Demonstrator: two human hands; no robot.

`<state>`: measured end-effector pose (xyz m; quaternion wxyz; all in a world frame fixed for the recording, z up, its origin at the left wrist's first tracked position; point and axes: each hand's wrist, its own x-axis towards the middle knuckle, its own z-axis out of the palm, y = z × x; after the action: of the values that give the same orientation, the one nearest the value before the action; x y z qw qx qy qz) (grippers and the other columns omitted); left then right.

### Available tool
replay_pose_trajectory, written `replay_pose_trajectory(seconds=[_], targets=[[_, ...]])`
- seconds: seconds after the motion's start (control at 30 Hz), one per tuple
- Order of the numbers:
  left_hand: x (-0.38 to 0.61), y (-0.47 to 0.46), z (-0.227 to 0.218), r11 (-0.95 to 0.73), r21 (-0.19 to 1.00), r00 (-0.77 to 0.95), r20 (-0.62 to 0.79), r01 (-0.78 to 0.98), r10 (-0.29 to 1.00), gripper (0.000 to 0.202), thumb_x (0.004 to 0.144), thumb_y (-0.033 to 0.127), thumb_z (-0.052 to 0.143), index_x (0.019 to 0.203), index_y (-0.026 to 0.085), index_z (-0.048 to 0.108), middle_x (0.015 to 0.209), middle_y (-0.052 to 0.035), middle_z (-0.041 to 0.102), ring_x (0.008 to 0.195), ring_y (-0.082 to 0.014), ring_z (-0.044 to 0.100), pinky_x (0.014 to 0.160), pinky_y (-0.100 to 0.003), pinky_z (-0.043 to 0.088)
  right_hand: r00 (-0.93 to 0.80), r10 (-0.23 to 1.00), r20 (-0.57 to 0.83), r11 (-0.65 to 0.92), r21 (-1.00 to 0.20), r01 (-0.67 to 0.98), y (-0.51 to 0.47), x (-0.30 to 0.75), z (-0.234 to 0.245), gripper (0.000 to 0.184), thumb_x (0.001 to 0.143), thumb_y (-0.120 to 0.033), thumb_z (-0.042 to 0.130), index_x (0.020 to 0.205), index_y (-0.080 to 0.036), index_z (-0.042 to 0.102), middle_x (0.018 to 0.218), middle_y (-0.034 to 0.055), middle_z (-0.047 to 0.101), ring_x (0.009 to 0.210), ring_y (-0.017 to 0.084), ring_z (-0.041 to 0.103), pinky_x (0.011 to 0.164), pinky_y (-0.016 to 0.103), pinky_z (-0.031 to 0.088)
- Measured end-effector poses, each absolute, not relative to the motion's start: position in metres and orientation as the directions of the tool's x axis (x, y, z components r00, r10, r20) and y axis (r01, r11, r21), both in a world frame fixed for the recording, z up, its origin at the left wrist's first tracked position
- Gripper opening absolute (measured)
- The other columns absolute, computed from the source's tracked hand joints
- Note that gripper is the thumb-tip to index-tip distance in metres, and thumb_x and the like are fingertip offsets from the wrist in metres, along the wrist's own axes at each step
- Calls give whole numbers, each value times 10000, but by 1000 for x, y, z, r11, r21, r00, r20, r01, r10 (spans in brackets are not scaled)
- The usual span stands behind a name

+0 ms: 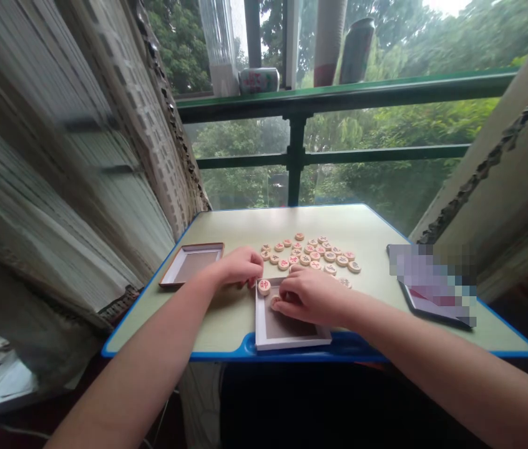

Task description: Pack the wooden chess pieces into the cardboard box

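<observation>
My right hand (313,294) reaches into a shallow white box (261,330) at the table's front edge. Its thumb and fingers pinch a round wooden Chinese chess piece (274,300), partly hidden by the fingertips. Another piece with a red character (264,287) lies in the box's far left corner. Just left of that corner, my left hand (243,264) has its fingers curled down close to the tabletop; what they hold, if anything, is hidden. Beyond both hands, several Chinese chess pieces (315,255) with red or dark characters are spread out face up.
An open box lid (193,265) lies at the left of the blue-edged folding table (254,221). A dark flat object (437,315), partly blurred out, rests at the right. Behind stand a green railing (296,149), cans (259,80) and curtains (72,137).
</observation>
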<state>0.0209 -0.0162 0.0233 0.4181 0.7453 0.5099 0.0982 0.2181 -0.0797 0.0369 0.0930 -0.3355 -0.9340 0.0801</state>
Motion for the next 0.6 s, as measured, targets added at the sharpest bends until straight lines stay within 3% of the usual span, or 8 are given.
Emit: replay_pose_trajectory(seconds=[0.2, 0.33, 0.6], targets=[[20, -19, 29, -191, 695, 497, -268, 693, 825, 131, 575, 212, 464, 611, 148, 573, 463, 20, 518, 408, -102, 454, 398, -208, 312, -752, 647, 131, 757, -232, 611, -81, 223, 45, 198, 767, -328, 563, 845, -182, 671, 717, 49, 647, 710, 171, 546, 688, 265, 395], [17, -19, 33, -193, 706, 538, -304, 681, 786, 167, 565, 210, 468, 652, 142, 593, 500, 23, 521, 450, -100, 451, 432, -210, 314, -755, 650, 92, 750, -241, 616, -79, 223, 44, 119, 738, -238, 572, 757, -193, 680, 713, 43, 641, 683, 151, 547, 651, 240, 384], [13, -20, 38, -172, 750, 615, -362, 638, 701, 233, 539, 180, 470, 726, 136, 602, 577, 16, 561, 545, -111, 462, 488, -211, 319, -745, 651, 144, 756, -206, 621, -80, 218, 42, 189, 747, -372, 608, 755, -194, 673, 679, 32, 638, 645, 144, 536, 623, 244, 369]])
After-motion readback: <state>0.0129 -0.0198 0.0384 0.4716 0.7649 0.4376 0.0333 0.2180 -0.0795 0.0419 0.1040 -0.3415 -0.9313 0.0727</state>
